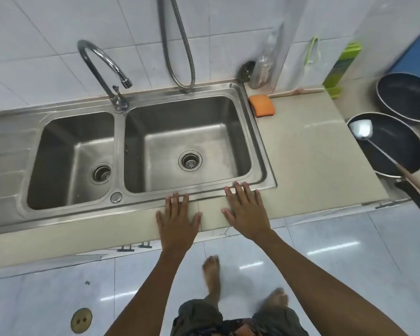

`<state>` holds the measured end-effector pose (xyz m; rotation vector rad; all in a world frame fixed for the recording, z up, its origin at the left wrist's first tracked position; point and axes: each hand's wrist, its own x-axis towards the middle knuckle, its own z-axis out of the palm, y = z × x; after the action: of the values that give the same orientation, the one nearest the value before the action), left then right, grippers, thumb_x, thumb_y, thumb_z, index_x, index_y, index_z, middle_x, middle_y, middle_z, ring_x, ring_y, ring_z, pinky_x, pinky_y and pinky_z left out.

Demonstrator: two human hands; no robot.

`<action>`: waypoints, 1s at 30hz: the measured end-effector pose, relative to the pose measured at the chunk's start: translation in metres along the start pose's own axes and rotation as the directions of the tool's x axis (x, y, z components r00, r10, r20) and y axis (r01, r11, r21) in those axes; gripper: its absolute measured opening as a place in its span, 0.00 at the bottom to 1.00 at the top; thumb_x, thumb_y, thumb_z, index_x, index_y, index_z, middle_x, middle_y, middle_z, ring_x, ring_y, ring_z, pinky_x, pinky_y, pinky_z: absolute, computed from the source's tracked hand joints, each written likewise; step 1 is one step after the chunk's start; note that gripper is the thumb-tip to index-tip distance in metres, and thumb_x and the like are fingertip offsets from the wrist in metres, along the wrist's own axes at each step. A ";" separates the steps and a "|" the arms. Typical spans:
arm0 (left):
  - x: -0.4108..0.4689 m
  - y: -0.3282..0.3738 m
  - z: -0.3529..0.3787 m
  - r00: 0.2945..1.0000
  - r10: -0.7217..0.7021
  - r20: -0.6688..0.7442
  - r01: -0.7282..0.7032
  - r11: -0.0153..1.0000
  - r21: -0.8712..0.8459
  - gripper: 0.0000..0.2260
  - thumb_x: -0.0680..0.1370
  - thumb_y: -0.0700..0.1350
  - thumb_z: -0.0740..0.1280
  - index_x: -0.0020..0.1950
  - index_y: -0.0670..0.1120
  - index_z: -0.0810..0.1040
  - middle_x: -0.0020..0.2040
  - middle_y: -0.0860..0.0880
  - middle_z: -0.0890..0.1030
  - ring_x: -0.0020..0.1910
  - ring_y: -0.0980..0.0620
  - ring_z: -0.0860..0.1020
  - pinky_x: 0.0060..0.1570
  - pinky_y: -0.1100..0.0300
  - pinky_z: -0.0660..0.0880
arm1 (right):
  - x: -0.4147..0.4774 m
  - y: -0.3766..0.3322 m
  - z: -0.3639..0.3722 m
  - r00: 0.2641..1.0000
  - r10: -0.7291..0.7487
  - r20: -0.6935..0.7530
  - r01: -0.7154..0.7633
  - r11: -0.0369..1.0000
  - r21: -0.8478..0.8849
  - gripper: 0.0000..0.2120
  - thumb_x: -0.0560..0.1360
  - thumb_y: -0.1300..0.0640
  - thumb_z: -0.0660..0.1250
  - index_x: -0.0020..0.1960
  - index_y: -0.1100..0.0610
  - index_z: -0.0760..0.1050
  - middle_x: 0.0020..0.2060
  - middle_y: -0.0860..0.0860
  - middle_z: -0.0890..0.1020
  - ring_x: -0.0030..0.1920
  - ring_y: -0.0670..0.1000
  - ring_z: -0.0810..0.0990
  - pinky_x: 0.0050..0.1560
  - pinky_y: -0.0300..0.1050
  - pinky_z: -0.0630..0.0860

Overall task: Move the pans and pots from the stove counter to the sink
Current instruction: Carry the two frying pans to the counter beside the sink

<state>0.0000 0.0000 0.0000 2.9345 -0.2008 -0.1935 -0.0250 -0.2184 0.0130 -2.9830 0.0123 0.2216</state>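
A steel double sink [260,132] fills the middle of the view, both basins holding nothing. My left hand [177,219] and my right hand [246,212] lie flat, fingers spread, on the counter's front edge just below the right basin. Far right, two dark non-stick pans stand on the counter: a near pan [398,151] with a steel spatula [363,129] resting in it, and a far pan [405,97] partly cut off by the frame edge. Both hands are well to the left of the pans.
A curved tap [100,66] rises behind the divider and a metal hose [180,57] hangs above the right basin. An orange sponge [262,105], a clear bottle [264,64] and a green box [342,66] sit at the back of the beige counter [313,154].
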 end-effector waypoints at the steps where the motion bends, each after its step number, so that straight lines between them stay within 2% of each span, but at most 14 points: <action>1: 0.000 0.003 -0.002 0.999 -0.020 0.039 0.020 1.000 0.000 0.32 0.79 0.63 0.62 0.80 0.51 0.64 0.82 0.45 0.62 0.81 0.43 0.58 0.71 0.32 0.62 | 0.000 0.000 -0.002 1.000 -0.005 0.027 0.004 1.000 0.008 0.31 0.80 0.40 0.59 0.79 0.53 0.64 0.78 0.58 0.67 0.78 0.63 0.62 0.73 0.66 0.62; 7: -0.017 0.029 -0.005 0.994 -0.087 0.069 0.086 0.996 0.018 0.32 0.77 0.61 0.68 0.77 0.46 0.70 0.80 0.40 0.66 0.78 0.37 0.65 0.66 0.32 0.69 | -0.022 0.015 -0.023 0.987 -0.050 0.155 0.055 0.998 -0.027 0.31 0.82 0.41 0.55 0.82 0.53 0.56 0.82 0.57 0.55 0.81 0.62 0.54 0.75 0.66 0.58; 8: -0.023 0.037 -0.004 0.997 -0.060 0.046 0.058 0.998 0.028 0.32 0.77 0.62 0.67 0.76 0.45 0.71 0.79 0.39 0.67 0.77 0.37 0.66 0.66 0.33 0.69 | -0.034 0.023 -0.028 0.988 -0.049 0.146 0.056 0.997 -0.045 0.31 0.82 0.41 0.57 0.81 0.53 0.58 0.81 0.58 0.58 0.80 0.62 0.58 0.75 0.66 0.60; 11: -0.048 0.079 -0.004 0.999 0.053 0.008 -0.053 0.999 0.004 0.32 0.78 0.64 0.59 0.74 0.44 0.74 0.76 0.41 0.72 0.74 0.39 0.71 0.68 0.35 0.70 | -0.080 0.060 -0.040 0.996 -0.023 0.089 0.030 0.996 -0.080 0.29 0.76 0.42 0.70 0.73 0.54 0.74 0.72 0.59 0.76 0.69 0.63 0.77 0.65 0.66 0.75; 12: -0.056 0.096 -0.001 0.996 0.086 -0.013 -0.086 0.996 -0.007 0.33 0.78 0.65 0.56 0.75 0.44 0.73 0.77 0.42 0.72 0.75 0.41 0.71 0.70 0.36 0.68 | -0.096 0.074 -0.042 0.998 -0.007 0.062 0.013 0.995 -0.097 0.29 0.75 0.42 0.72 0.71 0.53 0.76 0.69 0.59 0.79 0.66 0.62 0.79 0.63 0.65 0.77; 14: -0.073 0.145 0.002 0.987 0.160 -0.014 -0.160 0.987 -0.010 0.35 0.79 0.67 0.51 0.77 0.45 0.70 0.79 0.45 0.69 0.78 0.43 0.67 0.74 0.39 0.63 | -0.131 0.112 -0.052 0.999 0.026 0.027 -0.023 0.992 -0.125 0.26 0.77 0.41 0.67 0.70 0.53 0.77 0.68 0.58 0.80 0.66 0.61 0.80 0.62 0.65 0.78; 16: -0.089 0.202 0.008 0.968 0.252 -0.010 -0.252 0.967 -0.020 0.36 0.79 0.68 0.48 0.79 0.46 0.67 0.80 0.46 0.67 0.79 0.45 0.64 0.77 0.42 0.60 | -0.165 0.158 -0.063 0.997 0.073 -0.003 -0.073 0.989 -0.129 0.27 0.79 0.41 0.56 0.71 0.53 0.77 0.68 0.59 0.79 0.67 0.62 0.79 0.63 0.65 0.77; 18: -0.103 0.259 0.013 0.941 0.338 0.000 -0.338 0.940 -0.040 0.36 0.80 0.68 0.48 0.79 0.46 0.67 0.80 0.46 0.67 0.79 0.46 0.64 0.77 0.43 0.59 | -0.195 0.203 -0.074 0.987 0.153 -0.047 -0.157 0.980 -0.122 0.28 0.80 0.42 0.52 0.71 0.55 0.76 0.68 0.60 0.79 0.68 0.63 0.78 0.65 0.67 0.75; 23: -0.134 0.394 0.029 0.849 0.528 0.036 -0.524 0.848 -0.086 0.34 0.81 0.68 0.50 0.80 0.48 0.65 0.81 0.47 0.65 0.80 0.47 0.61 0.79 0.45 0.57 | -0.272 0.313 -0.095 0.908 0.381 -0.177 -0.397 0.916 -0.063 0.26 0.80 0.43 0.65 0.72 0.57 0.75 0.68 0.60 0.79 0.69 0.64 0.77 0.67 0.67 0.74; 25: -0.143 0.441 0.037 0.814 0.579 0.051 -0.568 0.811 -0.140 0.33 0.81 0.67 0.52 0.80 0.48 0.65 0.81 0.47 0.65 0.80 0.47 0.62 0.78 0.45 0.56 | -0.298 0.350 -0.102 0.865 0.459 -0.202 -0.478 0.877 -0.050 0.27 0.80 0.42 0.61 0.72 0.57 0.75 0.69 0.60 0.79 0.69 0.64 0.77 0.66 0.67 0.74; 27: -0.148 0.479 0.045 0.794 0.600 0.091 -0.578 0.794 -0.190 0.32 0.82 0.66 0.52 0.80 0.49 0.64 0.81 0.48 0.65 0.80 0.48 0.61 0.78 0.46 0.55 | -0.317 0.381 -0.108 0.829 0.518 -0.209 -0.535 0.845 -0.026 0.27 0.81 0.42 0.59 0.73 0.58 0.74 0.69 0.61 0.78 0.68 0.64 0.77 0.66 0.67 0.74; 30: -0.146 0.531 0.062 0.794 0.585 0.166 -0.518 0.794 -0.318 0.31 0.82 0.66 0.53 0.80 0.50 0.63 0.81 0.49 0.65 0.80 0.48 0.61 0.78 0.46 0.57 | -0.333 0.427 -0.111 0.775 0.590 -0.226 -0.602 0.798 0.016 0.28 0.81 0.44 0.65 0.75 0.57 0.71 0.71 0.60 0.76 0.71 0.64 0.74 0.68 0.66 0.71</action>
<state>-0.2170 -0.5065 0.0633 2.4459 -0.9878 -0.4665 -0.3468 -0.6582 0.1068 -2.9362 1.0083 -0.0508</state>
